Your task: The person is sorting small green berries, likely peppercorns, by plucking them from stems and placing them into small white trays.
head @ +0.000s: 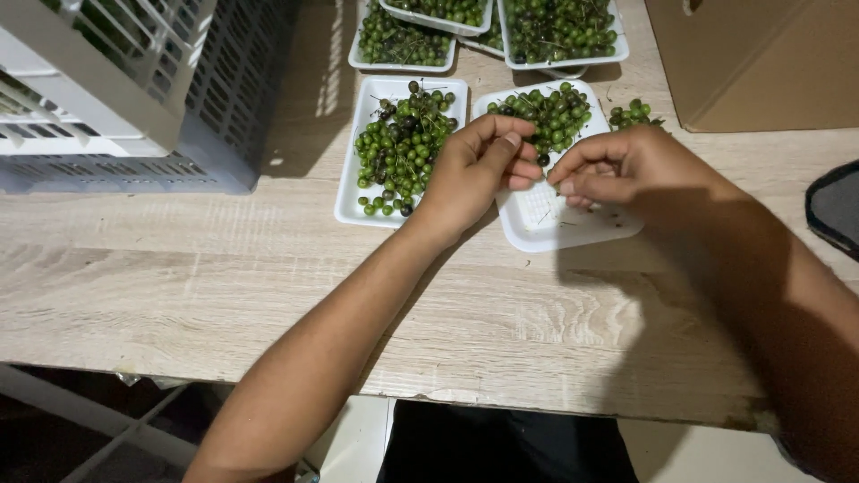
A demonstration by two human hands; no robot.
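Note:
My left hand point(474, 170) and my right hand point(626, 170) meet over a white foam tray point(559, 228), fingertips pinched together close to each other. What they pinch is too small to tell, perhaps a berry or stem. The far half of that tray holds a heap of small green berries point(550, 112); its near half is bare. To its left lies a second white tray point(351, 201) filled with green berries on stems point(403, 143), a few of them dark. A small loose bunch of berries point(631, 114) lies on the table right of the tray.
More white trays of green berries point(559, 31) stand at the back of the light wooden table point(268, 286). White and grey plastic crates point(134, 89) fill the back left. A brown cardboard box point(761, 58) stands back right. A dark object point(837, 206) sits at the right edge.

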